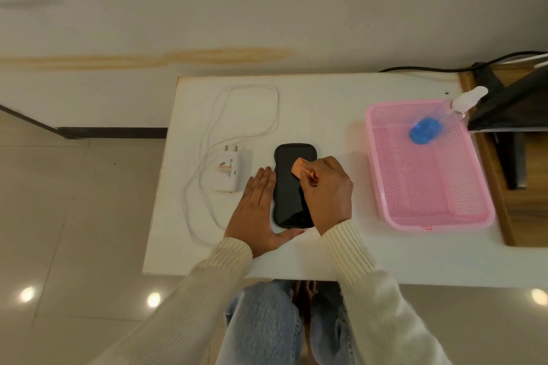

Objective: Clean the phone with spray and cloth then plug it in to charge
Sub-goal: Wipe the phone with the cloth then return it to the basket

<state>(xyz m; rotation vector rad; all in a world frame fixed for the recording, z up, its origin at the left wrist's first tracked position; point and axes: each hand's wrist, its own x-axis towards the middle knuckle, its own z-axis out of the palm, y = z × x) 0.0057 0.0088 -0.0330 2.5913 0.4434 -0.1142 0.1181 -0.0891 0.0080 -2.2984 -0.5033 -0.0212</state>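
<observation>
Phone [292,187] in a black case lies screen up on a white table [326,104], directly between the person's two hands.

The left hand [258,210] rests flat on the table with fingers straight and together. Its fingers run along the phone's left edge and its thumb reaches across the near end. It likely acts as a brace, so the phone does not slide during wiping.

The right hand [326,190] has its fingers curled round a small orange cloth [301,167], pinching it and pressing it to the upper part of the screen. Wiping looks to be the step in hand.

Just left of the left hand sits a white charger [226,172], prongs pointing away. Its white cable [274,109] loops beyond and around it, not plugged into the phone, seemingly kept close for charging afterwards.

Well right of the right hand stands a pink basket [439,224]. A spray bottle [424,130] with blue liquid leans in its far corner, set aside out of the wiping path.
</observation>
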